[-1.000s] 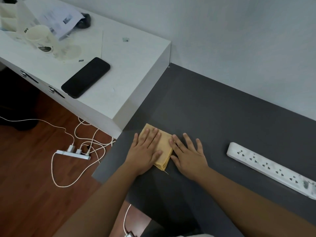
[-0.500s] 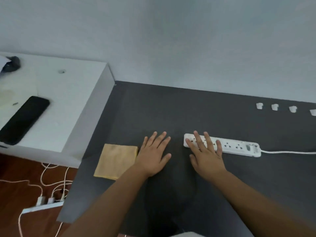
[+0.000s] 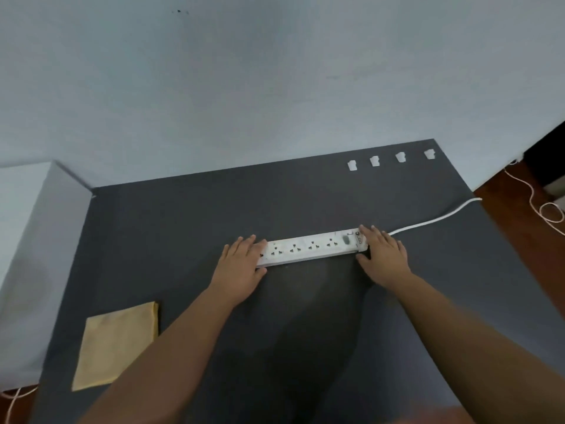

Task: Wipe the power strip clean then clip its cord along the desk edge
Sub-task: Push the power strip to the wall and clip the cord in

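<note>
A white power strip (image 3: pixel 308 247) lies across the middle of the dark grey desk (image 3: pixel 305 332). My left hand (image 3: pixel 241 264) grips its left end, fingers over the top and thumb at the near side. My right hand (image 3: pixel 383 255) grips the right end by the switch. The white cord (image 3: pixel 434 220) runs from that end to the desk's right edge and drops off. A folded yellow cloth (image 3: pixel 117 344) lies flat at the near left, apart from both hands. Several small white cord clips (image 3: pixel 388 160) sit in a row along the far right edge by the wall.
A white cabinet (image 3: pixel 27 255) rises along the desk's left side. The pale wall (image 3: pixel 275 87) backs the desk. Wooden floor with loose white cables (image 3: pixel 547 206) shows to the right, and another cable (image 3: pixel 12 399) at the lower left.
Both hands left the yellow cloth and moved right to the power strip; they now hold its two ends. The view swung right, and the cloth stays flat at the left.
</note>
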A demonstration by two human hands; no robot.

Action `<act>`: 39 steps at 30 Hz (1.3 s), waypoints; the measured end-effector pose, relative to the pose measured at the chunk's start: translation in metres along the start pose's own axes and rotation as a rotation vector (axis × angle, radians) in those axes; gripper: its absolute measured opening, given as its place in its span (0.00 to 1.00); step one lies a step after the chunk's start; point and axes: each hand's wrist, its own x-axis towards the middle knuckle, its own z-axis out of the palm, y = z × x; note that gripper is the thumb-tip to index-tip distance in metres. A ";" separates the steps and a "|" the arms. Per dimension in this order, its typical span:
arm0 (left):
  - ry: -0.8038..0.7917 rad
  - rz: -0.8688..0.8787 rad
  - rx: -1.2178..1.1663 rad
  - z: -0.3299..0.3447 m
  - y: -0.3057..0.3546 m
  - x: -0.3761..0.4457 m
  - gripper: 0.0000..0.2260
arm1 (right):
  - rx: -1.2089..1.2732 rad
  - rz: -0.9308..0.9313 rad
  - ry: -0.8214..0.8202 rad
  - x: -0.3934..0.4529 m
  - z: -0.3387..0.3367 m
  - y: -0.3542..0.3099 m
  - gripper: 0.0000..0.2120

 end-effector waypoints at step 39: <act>0.143 -0.153 -0.312 -0.079 -0.097 0.112 0.30 | 0.263 -0.158 -0.061 0.157 -0.091 -0.012 0.07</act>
